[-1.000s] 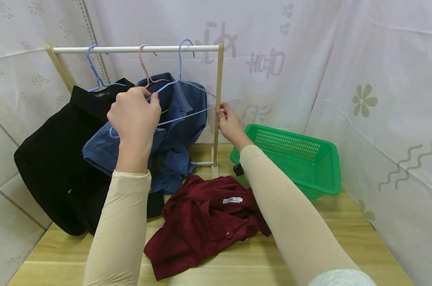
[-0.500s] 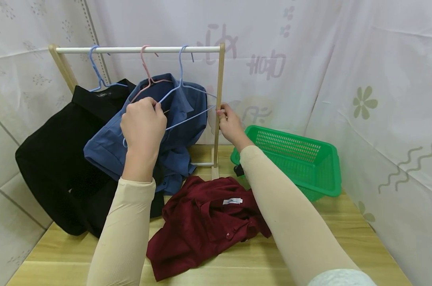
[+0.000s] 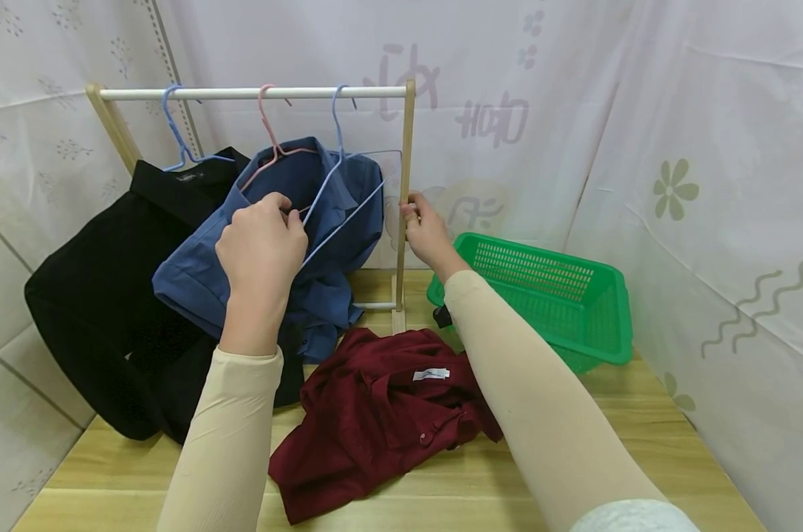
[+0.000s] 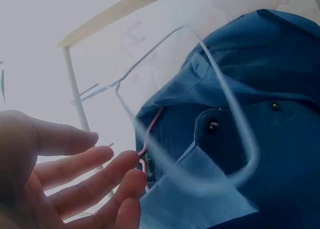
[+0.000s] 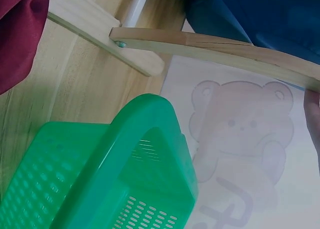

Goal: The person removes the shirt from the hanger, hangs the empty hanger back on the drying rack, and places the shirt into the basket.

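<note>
The left hand (image 3: pixel 261 244) is beside a bare light-blue clothes hanger (image 3: pixel 326 181) whose hook sits over the rack's white rod (image 3: pixel 228 93). In the left wrist view, its fingers (image 4: pixel 95 164) are loosely extended and apart from the hanger's bent wire. At the rack's right end, the right hand (image 3: pixel 430 233) grips the wooden upright (image 3: pixel 407 148); only an edge of that hand shows in the right wrist view. Behind the bare hanger, a blue shirt (image 3: pixel 191 273) hangs on a pink hanger (image 3: pixel 266 122). Further left, a black garment (image 3: pixel 95 295) hangs on another blue hanger (image 3: pixel 178 137).
A dark red shirt (image 3: pixel 368 428) with a white label lies crumpled on the wooden table (image 3: pixel 507 495) before the rack. Behind the right forearm stands a green perforated basket (image 3: pixel 625 310). Printed white curtains (image 3: pixel 727 185) enclose the back and sides.
The bare hanger's hook has come down onto the rod, and its body has swung round and tilted. The left hand has let it go and drawn slightly away. The right hand stays on the upright.
</note>
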The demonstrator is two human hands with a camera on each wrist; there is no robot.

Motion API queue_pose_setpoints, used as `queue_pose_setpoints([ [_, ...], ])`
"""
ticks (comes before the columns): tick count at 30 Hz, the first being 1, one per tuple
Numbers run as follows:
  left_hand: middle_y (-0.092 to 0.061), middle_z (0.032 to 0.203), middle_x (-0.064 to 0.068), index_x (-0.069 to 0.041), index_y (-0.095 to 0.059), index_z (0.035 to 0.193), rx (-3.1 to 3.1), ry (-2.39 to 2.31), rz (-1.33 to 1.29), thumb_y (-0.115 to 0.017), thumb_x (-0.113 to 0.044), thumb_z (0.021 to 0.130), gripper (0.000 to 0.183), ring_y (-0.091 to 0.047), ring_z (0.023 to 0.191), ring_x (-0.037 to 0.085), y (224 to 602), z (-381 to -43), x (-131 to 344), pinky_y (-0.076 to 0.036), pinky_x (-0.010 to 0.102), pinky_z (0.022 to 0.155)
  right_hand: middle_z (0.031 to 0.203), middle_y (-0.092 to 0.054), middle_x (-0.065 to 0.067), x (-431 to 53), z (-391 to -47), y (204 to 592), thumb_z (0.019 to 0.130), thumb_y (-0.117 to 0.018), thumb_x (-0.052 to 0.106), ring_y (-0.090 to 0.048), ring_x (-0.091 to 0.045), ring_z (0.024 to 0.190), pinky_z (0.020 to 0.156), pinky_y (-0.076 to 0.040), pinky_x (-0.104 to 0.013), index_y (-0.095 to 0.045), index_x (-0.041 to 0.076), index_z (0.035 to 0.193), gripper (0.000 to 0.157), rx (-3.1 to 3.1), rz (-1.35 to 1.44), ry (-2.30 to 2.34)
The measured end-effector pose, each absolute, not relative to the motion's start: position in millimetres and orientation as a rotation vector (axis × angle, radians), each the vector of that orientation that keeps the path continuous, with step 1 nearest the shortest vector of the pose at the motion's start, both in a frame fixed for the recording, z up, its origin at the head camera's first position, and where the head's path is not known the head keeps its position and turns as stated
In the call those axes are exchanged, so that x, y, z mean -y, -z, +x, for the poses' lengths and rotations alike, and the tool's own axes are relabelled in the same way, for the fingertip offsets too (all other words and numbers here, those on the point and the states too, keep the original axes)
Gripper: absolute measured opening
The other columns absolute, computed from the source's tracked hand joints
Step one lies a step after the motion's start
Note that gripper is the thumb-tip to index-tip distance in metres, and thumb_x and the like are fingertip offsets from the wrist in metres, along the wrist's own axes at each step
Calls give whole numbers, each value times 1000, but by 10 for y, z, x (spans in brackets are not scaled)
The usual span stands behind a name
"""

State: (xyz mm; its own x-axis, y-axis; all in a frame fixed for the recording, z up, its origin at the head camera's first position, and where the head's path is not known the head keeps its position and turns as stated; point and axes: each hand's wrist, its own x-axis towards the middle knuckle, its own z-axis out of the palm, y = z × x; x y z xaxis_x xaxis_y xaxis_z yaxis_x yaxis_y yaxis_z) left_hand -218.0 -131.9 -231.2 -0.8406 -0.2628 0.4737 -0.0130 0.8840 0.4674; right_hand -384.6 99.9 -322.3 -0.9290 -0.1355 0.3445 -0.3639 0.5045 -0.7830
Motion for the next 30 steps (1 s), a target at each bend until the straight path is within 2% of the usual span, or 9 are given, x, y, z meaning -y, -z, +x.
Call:
queue_pose_setpoints([
  [5,-78,108,17,-8,-74,126,2504,627,172,-52,-27,109,34,-70,88,41,2333,-2178,1335,-58,57,76,136,-66,-17,-1015,-3826,3213,116,-38,37,-66,-34,111,94,-56,-49,-52,13,145,41,2488,423,-1400],
  [11,-77,101,16,-8,-75,122,2505,627,152,-52,-30,110,34,-68,83,38,2337,-2165,1331,-56,53,71,133,-66,-18,-1028,-3810,3195,116,-38,38,-67,-33,110,94,-56,-48,-51,12,146,42,2475,416,-1411],
  [18,-77,100,16,-8,-76,121,2502,625,139,-53,-31,110,35,-68,81,37,2320,-2136,1340,-55,52,68,135,-66,-17,-1038,-3782,3180,115,-38,39,-67,-33,113,95,-57,-48,-52,14,145,41,2474,410,-1423],
  [23,-77,101,16,-7,-76,122,2510,611,126,-53,-30,110,35,-68,80,38,2321,-2127,1354,-55,51,66,133,-66,-17,-1041,-3777,3182,115,-37,40,-65,-33,108,92,-55,-47,-51,15,147,43,2505,411,-1414],
  [26,-77,102,16,-7,-75,122,2526,608,117,-52,-30,110,34,-67,80,38,2312,-2112,1354,-55,51,66,140,-63,-18,-1032,-3759,3156,116,-36,42,-65,-34,114,98,-55,-49,-46,13,151,46,2552,400,-1387],
  [30,-77,102,15,-8,-75,123,2535,604,89,-53,-30,110,34,-66,79,36,2281,-2042,1335,-55,50,66,146,-61,-20,-978,-3650,3100,116,-36,44,-65,-37,124,106,-53,-52,-27,14,163,56,2603,337,-1397],
])
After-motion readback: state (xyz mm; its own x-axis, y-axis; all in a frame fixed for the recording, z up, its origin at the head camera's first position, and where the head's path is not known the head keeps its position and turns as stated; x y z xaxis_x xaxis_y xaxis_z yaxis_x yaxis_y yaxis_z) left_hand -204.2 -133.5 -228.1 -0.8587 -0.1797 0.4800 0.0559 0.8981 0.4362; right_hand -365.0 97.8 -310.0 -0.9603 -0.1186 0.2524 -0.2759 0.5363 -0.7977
